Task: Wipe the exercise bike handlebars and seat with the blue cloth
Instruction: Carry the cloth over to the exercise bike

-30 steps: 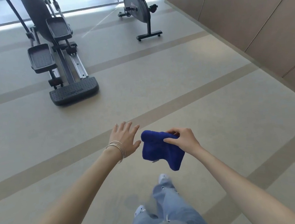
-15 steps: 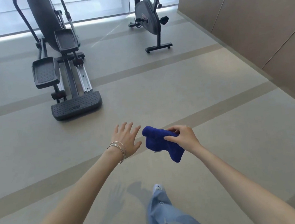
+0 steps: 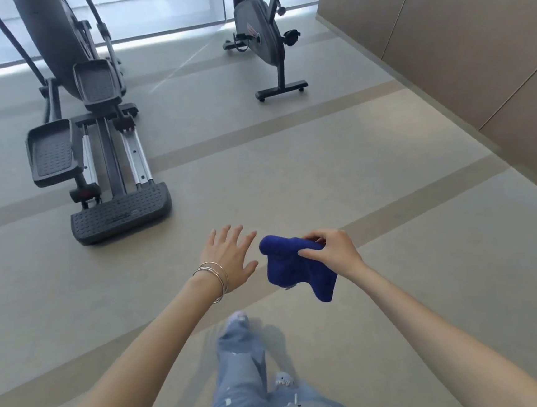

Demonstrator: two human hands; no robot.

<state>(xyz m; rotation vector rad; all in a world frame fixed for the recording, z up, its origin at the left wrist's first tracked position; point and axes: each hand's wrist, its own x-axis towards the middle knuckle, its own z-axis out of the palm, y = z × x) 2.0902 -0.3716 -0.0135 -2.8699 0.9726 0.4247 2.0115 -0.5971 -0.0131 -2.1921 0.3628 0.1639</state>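
My right hand (image 3: 333, 252) pinches a bunched blue cloth (image 3: 294, 267) in front of me, above the floor. Just left of the cloth my left hand (image 3: 229, 258) is spread flat with straight fingers, bangles at the wrist, and holds nothing. The exercise bike (image 3: 260, 32) stands far ahead near the window. Only its grey flywheel housing, pedals and rear foot show; its handlebars and seat are cut off by the top of the frame.
An elliptical trainer (image 3: 91, 128) with black footplates stands ahead on the left. A wall of brown panels (image 3: 460, 40) runs along the right. Beige floor with darker stripes (image 3: 305, 154) lies between me and the bike. My legs in ripped jeans (image 3: 242, 368) are mid-stride.
I have walked forward: the bike and the elliptical are nearer and lower in view. Both hands keep the same pose, and the cloth stays in my right hand.
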